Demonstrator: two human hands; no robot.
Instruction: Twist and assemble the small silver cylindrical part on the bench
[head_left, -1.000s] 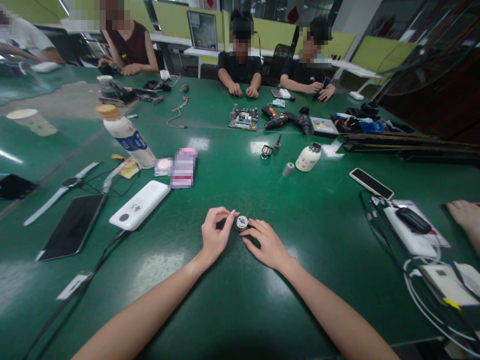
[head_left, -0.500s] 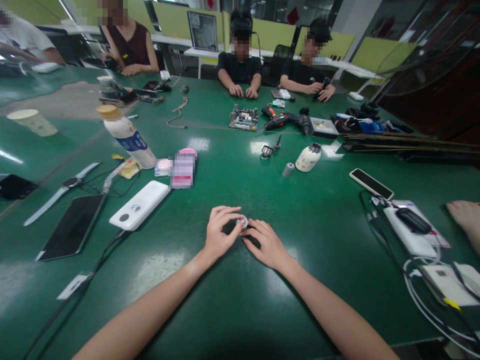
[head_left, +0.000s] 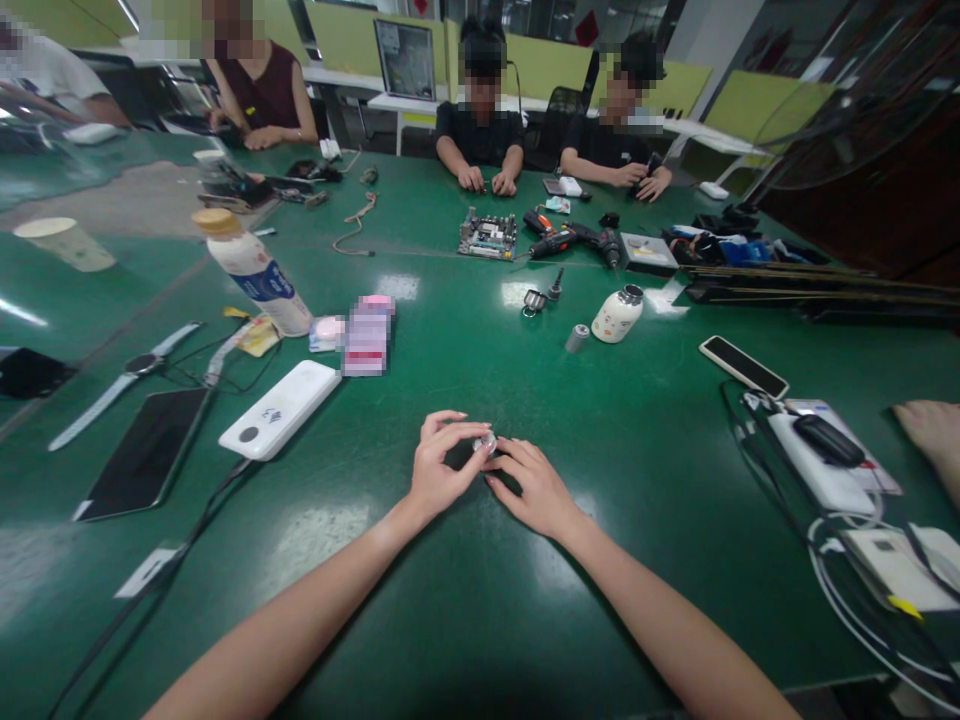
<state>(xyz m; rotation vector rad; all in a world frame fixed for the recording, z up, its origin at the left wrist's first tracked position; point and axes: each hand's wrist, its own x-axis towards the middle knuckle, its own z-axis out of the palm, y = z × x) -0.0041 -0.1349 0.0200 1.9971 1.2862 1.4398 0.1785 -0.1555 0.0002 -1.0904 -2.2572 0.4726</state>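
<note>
A small, round, shiny whitish piece (head_left: 486,443), perhaps a cap, sits between my two hands at the middle of the table. Thumb and fingers of my left hand (head_left: 444,462) pinch it from the left. My right hand (head_left: 534,485) has its curled fingertips against the piece's right and near side, with the thumb a little lower. Fingers partly cover the piece, so its full shape is hidden. Beyond the hands stand a small grey metal cylinder (head_left: 577,338) and a cream bottle (head_left: 617,314) with its lid off. A metal ring-shaped part (head_left: 534,302) lies near a dark pointed part (head_left: 556,285).
To the left are a white power bank (head_left: 279,410), a tablet-like dark device (head_left: 144,452), a watch (head_left: 140,366) and a drink bottle (head_left: 259,275). A phone (head_left: 744,367) and cabled devices lie right. Farther back are a circuit board (head_left: 487,236), power drills (head_left: 559,240) and seated people.
My hands hold nearly the same pose around the round piece, whose face seems slightly turned. At the back left, a person's hands have shifted a little.
</note>
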